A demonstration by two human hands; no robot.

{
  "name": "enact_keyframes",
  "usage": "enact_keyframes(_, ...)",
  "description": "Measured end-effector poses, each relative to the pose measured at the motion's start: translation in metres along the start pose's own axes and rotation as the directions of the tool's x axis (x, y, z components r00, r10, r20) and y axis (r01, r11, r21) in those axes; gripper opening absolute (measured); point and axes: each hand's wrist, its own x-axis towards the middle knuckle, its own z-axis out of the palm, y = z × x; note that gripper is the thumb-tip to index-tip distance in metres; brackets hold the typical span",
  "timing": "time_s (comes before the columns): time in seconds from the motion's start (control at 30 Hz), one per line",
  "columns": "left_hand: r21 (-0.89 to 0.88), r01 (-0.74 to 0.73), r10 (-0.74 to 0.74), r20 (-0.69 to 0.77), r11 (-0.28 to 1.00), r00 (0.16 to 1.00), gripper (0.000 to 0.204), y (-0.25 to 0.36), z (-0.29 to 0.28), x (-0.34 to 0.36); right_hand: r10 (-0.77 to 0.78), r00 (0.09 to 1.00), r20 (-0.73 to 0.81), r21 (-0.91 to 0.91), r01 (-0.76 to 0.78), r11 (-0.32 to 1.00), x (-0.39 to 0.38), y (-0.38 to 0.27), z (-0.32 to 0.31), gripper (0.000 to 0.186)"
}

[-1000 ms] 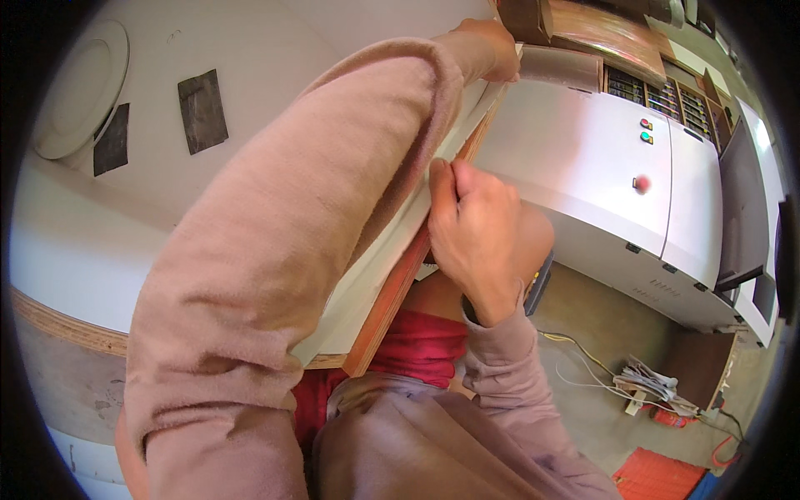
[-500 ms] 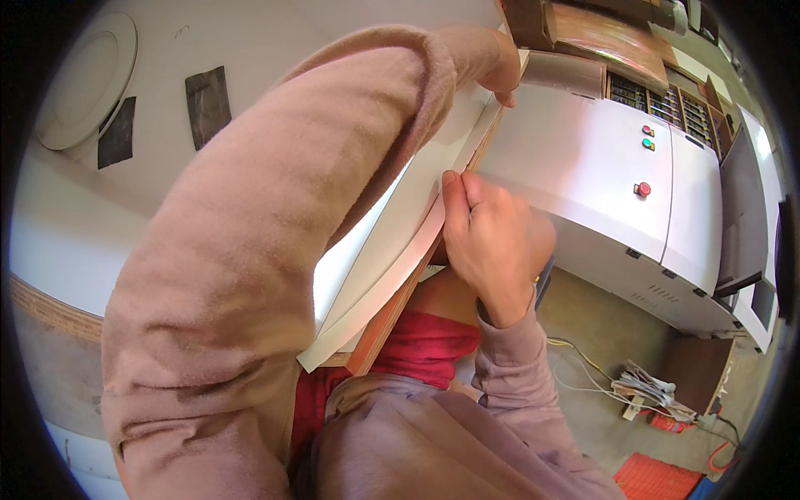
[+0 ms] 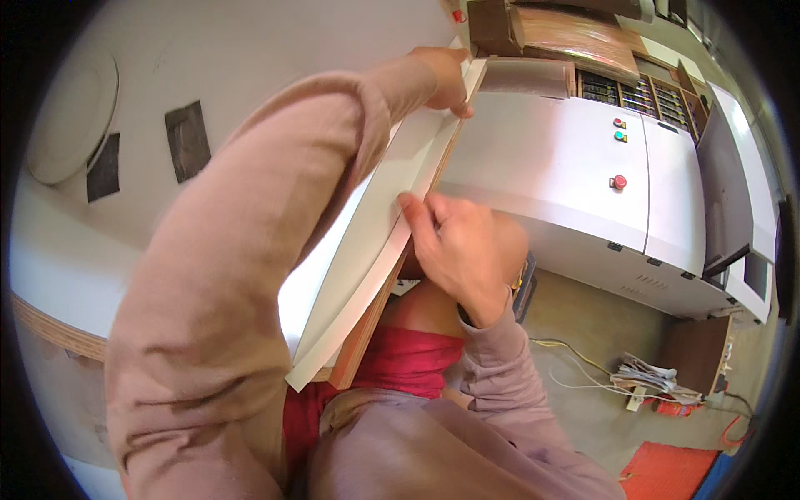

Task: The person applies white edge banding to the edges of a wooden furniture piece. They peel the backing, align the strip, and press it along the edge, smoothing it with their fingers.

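Works at the long edge of a white board (image 3: pixel 346 258), with a thin white strip (image 3: pixel 357 318) in handling. Finds this strip running from just beside the red shorts (image 3: pixel 412 358) toward the far end, bowed, with its near end apparently free and the brown wood edge (image 3: pixel 357 350) visible next to it. Holds the strip around mid-length in the right hand (image 3: pixel 458 250), with fingers curled and thumb laid on the inner side. Reaches with the left hand (image 3: pixel 442 77) to the far end, fingers bent over the border; not possible to say whether gripping there or only resting. Covers part of the board with the left sleeve (image 3: pixel 242 225).

Seems, by judgement, to be at the step of guiding the strip along the wood edge, not yet with the near part lying close. Calls, for a next move, for a steady left hand, even tension from the right, and attention to any twist at the near end.
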Motion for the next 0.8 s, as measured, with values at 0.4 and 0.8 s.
enact_keyframes(0.4,-0.437,0.181,-0.079,0.241,0.881,0.967,0.086,-0.015,-0.015,-0.011,0.197,0.975,0.099,0.632,-0.215,0.745,0.159,0.091,-0.007,0.067)
enact_keyframes(0.8,-0.379,0.191,-0.188,0.044,0.905,0.981,0.063,-0.013,-0.012,-0.003,0.012,0.992,0.129,0.726,-0.102,0.68,0.181,0.102,-0.006,0.061)
